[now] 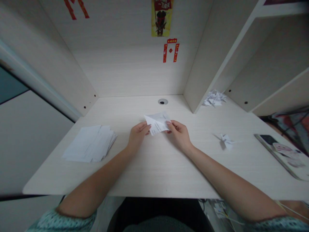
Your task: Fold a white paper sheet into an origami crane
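A small sheet of paper [157,122] with printed lines is held up above the middle of the desk. My left hand [139,132] pinches its left edge between thumb and fingers. At the opposite edge my right hand [178,131] grips it the same way, thumb on top. The paper is slightly bent, with a crease or fold across it. Left of my hands lies a spread stack of white paper sheets [88,144]. A folded white paper piece [226,141] sits on the desk to the right of my right forearm.
More folded paper pieces [214,98] are heaped by the shelf divider [205,74]. A phone [285,154] in a clear case lies at the right side. A round cable hole [163,101] is near the back panel. The front edge of the desk [164,191] runs just before my lap.
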{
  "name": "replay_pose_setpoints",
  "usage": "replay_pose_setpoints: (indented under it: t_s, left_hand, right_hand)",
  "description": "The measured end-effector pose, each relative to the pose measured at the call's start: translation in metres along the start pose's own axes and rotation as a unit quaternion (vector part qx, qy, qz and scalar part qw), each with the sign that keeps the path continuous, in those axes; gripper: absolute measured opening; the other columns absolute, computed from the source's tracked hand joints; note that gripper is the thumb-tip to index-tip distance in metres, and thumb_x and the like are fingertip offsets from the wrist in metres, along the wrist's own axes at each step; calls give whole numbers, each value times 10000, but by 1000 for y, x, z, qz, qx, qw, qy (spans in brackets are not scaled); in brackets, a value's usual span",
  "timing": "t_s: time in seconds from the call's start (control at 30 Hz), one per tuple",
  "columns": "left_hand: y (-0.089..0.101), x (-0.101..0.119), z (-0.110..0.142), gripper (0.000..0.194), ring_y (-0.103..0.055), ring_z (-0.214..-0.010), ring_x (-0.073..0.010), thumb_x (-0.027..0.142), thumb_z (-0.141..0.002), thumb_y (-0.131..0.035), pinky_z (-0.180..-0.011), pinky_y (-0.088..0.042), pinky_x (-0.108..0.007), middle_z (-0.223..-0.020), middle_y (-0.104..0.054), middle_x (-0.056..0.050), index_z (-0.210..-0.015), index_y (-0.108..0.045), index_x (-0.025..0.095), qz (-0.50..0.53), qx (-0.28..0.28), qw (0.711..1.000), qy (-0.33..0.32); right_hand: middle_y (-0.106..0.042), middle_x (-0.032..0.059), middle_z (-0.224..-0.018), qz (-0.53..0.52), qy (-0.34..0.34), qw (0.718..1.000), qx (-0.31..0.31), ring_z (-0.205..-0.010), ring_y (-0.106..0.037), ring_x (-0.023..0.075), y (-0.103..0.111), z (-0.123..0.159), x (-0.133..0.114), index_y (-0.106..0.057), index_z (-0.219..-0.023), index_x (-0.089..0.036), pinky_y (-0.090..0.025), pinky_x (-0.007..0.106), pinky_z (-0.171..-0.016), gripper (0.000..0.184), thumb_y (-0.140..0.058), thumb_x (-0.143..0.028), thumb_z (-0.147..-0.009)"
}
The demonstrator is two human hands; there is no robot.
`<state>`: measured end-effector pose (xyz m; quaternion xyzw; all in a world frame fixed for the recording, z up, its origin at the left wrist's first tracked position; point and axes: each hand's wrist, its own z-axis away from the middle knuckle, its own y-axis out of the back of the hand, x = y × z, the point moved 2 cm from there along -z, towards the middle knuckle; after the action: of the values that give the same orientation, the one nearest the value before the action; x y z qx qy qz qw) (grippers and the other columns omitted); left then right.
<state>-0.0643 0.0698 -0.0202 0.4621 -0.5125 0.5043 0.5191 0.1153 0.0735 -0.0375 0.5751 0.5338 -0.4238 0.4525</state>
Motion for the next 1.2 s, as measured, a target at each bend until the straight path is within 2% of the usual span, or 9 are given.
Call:
replay_pose_setpoints:
  t_s: [0.13,0.23,0.37,0.5,0.67,0.8,0.93,1.07,1.2]
  left_hand:
    - [-4,5,4,347,-643,-705,-198,369,-664,-705,-625,-473,-275,-819,-723,-62,-946,-694,168,-35,-7,999,-3]
    - [-4,5,5,327,-650,-722,-209,372,-664,-708,-657,-486,-294,-836,-724,-62,-921,-703,171,-29,-16,999,-4]
    - [-2,2,4,315,-651,-781,-221,404,-703,-674,-681,-481,-296,-843,-719,-65,-904,-710,165,-55,-31,998,-20]
    - [-1,2,3,333,-646,-803,-226,409,-699,-673,-685,-477,-290,-847,-715,-67,-917,-708,160,-42,-32,998,-17]
    - [-3,4,2,377,-629,-711,-195,401,-691,-659,-654,-468,-284,-836,-709,-59,-987,-688,169,3,-38,999,15]
    - [-1,0,-1,415,-629,-746,-189,374,-668,-656,-691,-459,-280,-858,-704,-71,-1020,-673,155,62,-50,996,48]
    - [2,-4,-4,352,-600,-686,-150,345,-643,-653,-577,-407,-223,-832,-691,-74,-928,-689,142,64,-27,995,67]
    - [5,-4,-6,283,-586,-668,-129,314,-650,-641,-544,-395,-199,-804,-672,-53,-881,-680,156,81,-6,994,77]
    - [6,-4,-6,281,-600,-686,-141,321,-663,-627,-566,-411,-214,-828,-676,-58,-892,-670,163,86,-14,993,82]
  right_hand:
    - [-529,-15,-593,1,-5,1000,7,-532,-443,110,0,1,1,-629,-722,-162,-306,225,-485,341,-575,-493,-787]
    - [-480,-30,-532,-21,-23,999,31,-485,-392,93,0,2,7,-580,-616,-156,-263,224,-467,376,-586,-495,-778]
    - [-580,-3,-600,-117,-73,990,26,-539,-495,126,-1,1,14,-623,-698,-153,-348,236,-514,363,-612,-512,-749]
    - [-648,24,-670,-152,-105,983,14,-619,-577,176,-3,-1,13,-648,-753,-166,-423,270,-568,335,-648,-497,-710]
    - [-694,27,-806,-209,-117,971,9,-690,-623,204,-2,-2,8,-618,-932,-195,-471,307,-640,332,-683,-354,-648]
    - [-679,45,-841,-214,-122,969,7,-664,-604,193,-2,-4,6,-611,-936,-176,-466,286,-557,304,-608,-315,-667]
    - [-634,44,-773,-229,-127,965,-23,-614,-563,179,-4,-4,2,-600,-894,-177,-452,276,-477,257,-516,-352,-726]
    - [-631,49,-794,-247,-127,960,-34,-651,-576,182,-4,-3,2,-586,-919,-192,-485,295,-532,285,-468,-410,-778]
    - [-658,38,-968,-189,-76,978,-52,-839,-606,194,-6,-2,3,-584,-1011,-214,-504,301,-697,384,-671,-312,-650]
